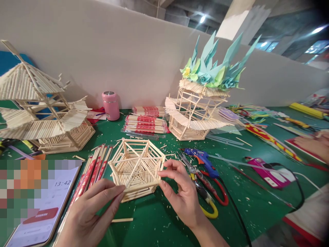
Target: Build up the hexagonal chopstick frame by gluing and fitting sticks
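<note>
In front of me on the green table sits a hexagonal frame of wooden sticks (117, 168), with a floor of sticks and spokes crossing its open top. A pale wooden stick (142, 186) lies along its near upper edge. My left hand (89, 209) pinches the left end of that stick between thumb and fingers. At the other end, my right hand (181, 195) has thumb and forefinger closed around the stick at the frame's right corner. Whether the stick is fixed to the frame, I cannot tell. A loose short stick (122, 220) rests below the frame.
A blue glue gun (199, 157) and scissors (218, 192) lie to the right. Stick pavilions (55, 123) (191, 127) stand behind, near a pink flask (111, 106). A phone (55, 206) and packed sticks (92, 164) are left. Another person's hand (312, 145) shows far right.
</note>
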### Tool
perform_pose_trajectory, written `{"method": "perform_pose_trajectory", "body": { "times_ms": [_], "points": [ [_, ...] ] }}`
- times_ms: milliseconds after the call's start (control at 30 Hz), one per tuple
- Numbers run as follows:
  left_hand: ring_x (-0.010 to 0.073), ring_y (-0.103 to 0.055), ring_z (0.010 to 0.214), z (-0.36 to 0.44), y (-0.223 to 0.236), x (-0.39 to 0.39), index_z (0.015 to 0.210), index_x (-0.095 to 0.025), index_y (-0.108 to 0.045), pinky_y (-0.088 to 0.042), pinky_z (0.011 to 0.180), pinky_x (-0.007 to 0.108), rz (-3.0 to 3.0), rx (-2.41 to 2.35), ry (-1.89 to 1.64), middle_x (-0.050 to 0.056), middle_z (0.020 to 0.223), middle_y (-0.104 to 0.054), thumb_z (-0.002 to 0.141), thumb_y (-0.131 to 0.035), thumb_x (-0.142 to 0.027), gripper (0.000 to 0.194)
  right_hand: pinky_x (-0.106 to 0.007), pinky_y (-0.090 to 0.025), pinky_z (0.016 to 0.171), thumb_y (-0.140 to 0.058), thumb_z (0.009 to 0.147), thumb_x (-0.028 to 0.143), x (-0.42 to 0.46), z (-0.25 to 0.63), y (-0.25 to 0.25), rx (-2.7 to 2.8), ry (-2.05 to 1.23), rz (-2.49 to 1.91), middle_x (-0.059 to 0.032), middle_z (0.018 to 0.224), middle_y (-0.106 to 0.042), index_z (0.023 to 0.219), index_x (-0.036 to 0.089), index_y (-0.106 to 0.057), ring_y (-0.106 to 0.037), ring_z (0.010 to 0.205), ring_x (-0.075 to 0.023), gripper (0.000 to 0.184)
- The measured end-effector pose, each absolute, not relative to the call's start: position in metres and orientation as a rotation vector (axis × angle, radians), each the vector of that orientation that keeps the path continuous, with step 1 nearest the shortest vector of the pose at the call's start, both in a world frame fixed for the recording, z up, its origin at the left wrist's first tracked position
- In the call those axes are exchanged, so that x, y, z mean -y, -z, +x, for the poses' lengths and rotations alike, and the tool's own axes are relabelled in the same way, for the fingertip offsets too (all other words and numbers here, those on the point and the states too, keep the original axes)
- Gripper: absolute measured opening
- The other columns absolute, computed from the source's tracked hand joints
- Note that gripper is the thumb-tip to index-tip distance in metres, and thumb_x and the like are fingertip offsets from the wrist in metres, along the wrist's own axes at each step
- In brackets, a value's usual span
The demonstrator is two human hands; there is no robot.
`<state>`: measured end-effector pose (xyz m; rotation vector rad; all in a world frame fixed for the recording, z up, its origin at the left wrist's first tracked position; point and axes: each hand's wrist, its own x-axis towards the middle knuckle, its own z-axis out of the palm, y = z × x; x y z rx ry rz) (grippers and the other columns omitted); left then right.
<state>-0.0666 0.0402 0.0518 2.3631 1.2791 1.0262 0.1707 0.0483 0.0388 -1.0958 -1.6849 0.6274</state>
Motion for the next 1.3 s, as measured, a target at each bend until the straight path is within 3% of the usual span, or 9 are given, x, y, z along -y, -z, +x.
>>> {"method": "perform_pose_trajectory", "body": {
  "times_ms": [200, 500, 1300],
  "points": [
    [0.0094, -0.066, 0.072, -0.07, -0.05, -0.04, 0.097, -0.025, -0.062, -0.053, 0.065, 0.013, 2.417, -1.276, -0.995, 0.0, 0.086, -0.065, 0.083, -0.056, -0.024, 0.016, -0.033, -0.045, 0.083, -0.056, 0.082, 0.016, -0.049, 0.17, -0.038, 1.685, -0.624, -1.091, -0.0044, 0.103, -0.048, 0.096, 0.026, -0.062, -0.052, 0.097, -0.0183, 0.018],
    [0.0132, -0.063, 0.071, -0.057, -0.053, -0.031, 0.09, -0.027, -0.066, -0.051, 0.064, 0.022, 2.307, -1.428, -1.105, 0.001, 0.081, -0.064, 0.087, -0.049, -0.035, 0.019, -0.034, -0.048, 0.08, -0.056, 0.082, 0.017, -0.049, 0.17, -0.04, 1.684, -0.6, -1.083, -0.0052, 0.102, -0.049, 0.094, 0.025, -0.063, -0.054, 0.095, -0.0198, 0.017],
    [0.0078, -0.066, 0.069, -0.061, -0.06, -0.038, 0.091, -0.025, -0.062, -0.051, 0.064, 0.009, 2.358, -1.331, -1.001, -0.002, 0.08, -0.067, 0.085, -0.052, -0.028, 0.012, -0.031, -0.044, 0.085, -0.057, 0.082, 0.016, -0.049, 0.169, -0.039, 1.68, -0.606, -1.076, -0.0036, 0.103, -0.048, 0.096, 0.026, -0.063, -0.051, 0.099, -0.0176, 0.018]
  ]
}}
